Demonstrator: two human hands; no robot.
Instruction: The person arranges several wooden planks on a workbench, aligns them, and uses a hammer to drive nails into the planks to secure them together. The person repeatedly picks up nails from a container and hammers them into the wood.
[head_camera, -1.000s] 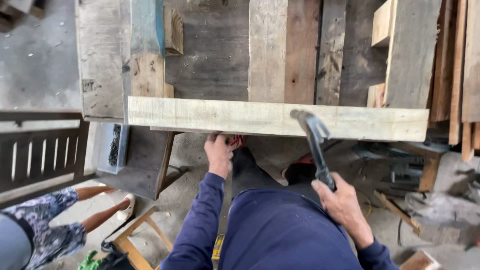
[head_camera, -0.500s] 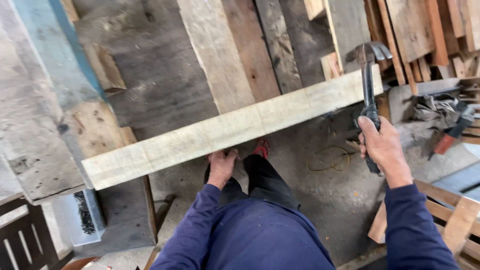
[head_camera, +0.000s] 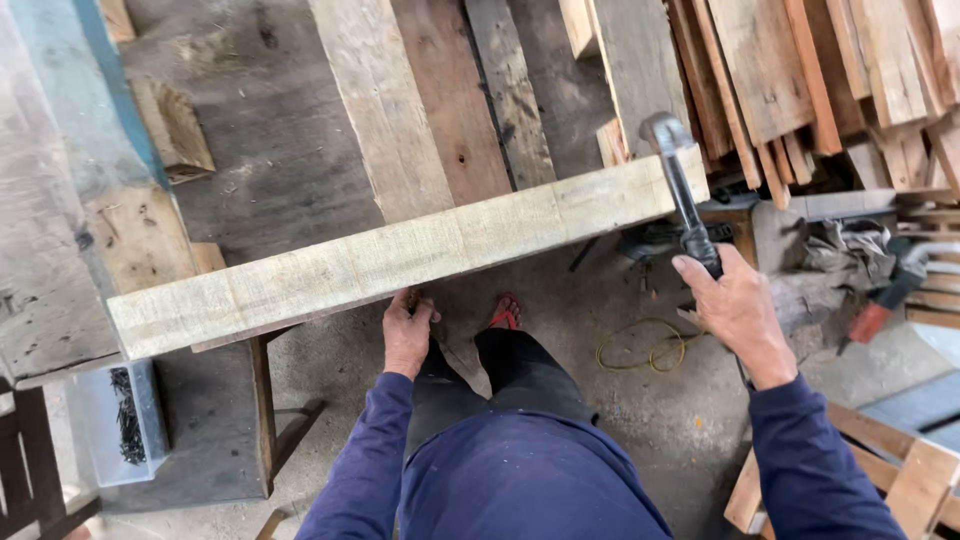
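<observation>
1. In the head view, our right hand (head_camera: 738, 312) has its fingers closed around the handle of a hammer (head_camera: 681, 185), whose head lies at the right end of the pale wooden beam (head_camera: 400, 255).
2. Our left hand (head_camera: 407, 330) grips the lower edge of the beam, near its middle.

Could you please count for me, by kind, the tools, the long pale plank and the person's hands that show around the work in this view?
Hammer, in the right hand: 1
Long pale plank, gripped from below by the left hand: 1
Hands, left hand and right hand: 2
Clear box of dark nails: 1
Total: 5
</observation>
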